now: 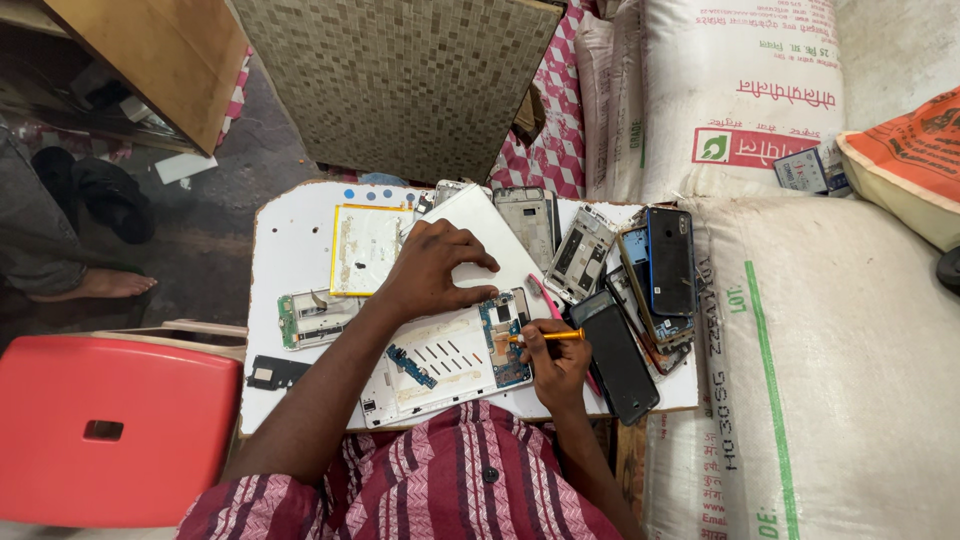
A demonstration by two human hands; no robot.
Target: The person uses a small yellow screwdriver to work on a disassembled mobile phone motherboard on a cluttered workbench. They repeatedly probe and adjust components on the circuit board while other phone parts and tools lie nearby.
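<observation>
- The left hand (432,268) is lying palm-down across the far end of an opened white phone frame (440,362), its fingers (470,262) spread flat and pressing the frame onto the white worktop (285,235); they are gripping nothing.
- The right hand (556,362) is sitting at the frame's right edge, its fingers pinched shut around a thin orange-handled screwdriver (548,336).
- The screwdriver's tip is pointing left and touching the blue circuit board (505,338) set in the right part of the frame.
- A small blue board strip (410,366) is lying on the frame, left of centre.
- A yellow-edged panel (364,249) is lying just left of the left hand.
- Several dark phones (655,285) and bare frames are piling up at the right end of the worktop.
- A red stool (110,430) is standing to the near left.
</observation>
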